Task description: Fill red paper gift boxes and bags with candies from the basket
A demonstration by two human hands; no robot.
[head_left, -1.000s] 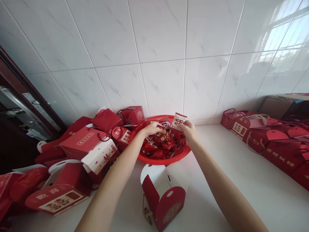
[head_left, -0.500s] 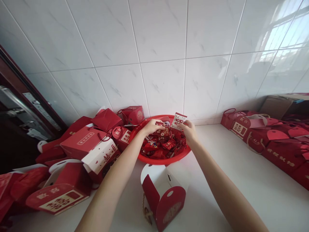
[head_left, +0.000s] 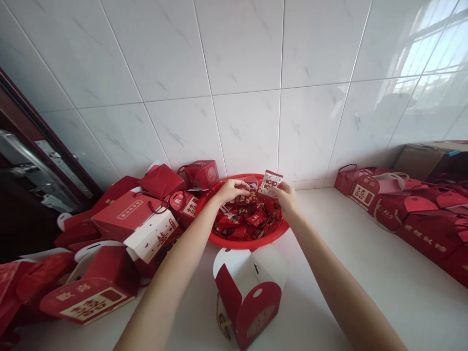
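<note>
A round red basket (head_left: 226,240) full of red-wrapped sweets (head_left: 248,222) stands against the tiled wall. My left hand (head_left: 229,190) reaches into it from the left, fingers pinched on a red sweet packet (head_left: 245,199). My right hand (head_left: 287,197) is over the basket's right side and holds up a white and red sweet packet (head_left: 271,183). An open red and white gift box (head_left: 248,287) with a rope handle stands on the white counter just in front of the basket, between my forearms.
A heap of red and white gift boxes (head_left: 120,229) lies to the left of the basket. More red gift boxes (head_left: 413,209) line the counter at the right, with a brown carton (head_left: 420,158) behind them. A dark door frame (head_left: 32,161) is at the far left.
My left hand has lifted slightly off the pile with a red packet pinched in its fingers. My right hand has kept the white packet nearly still.
</note>
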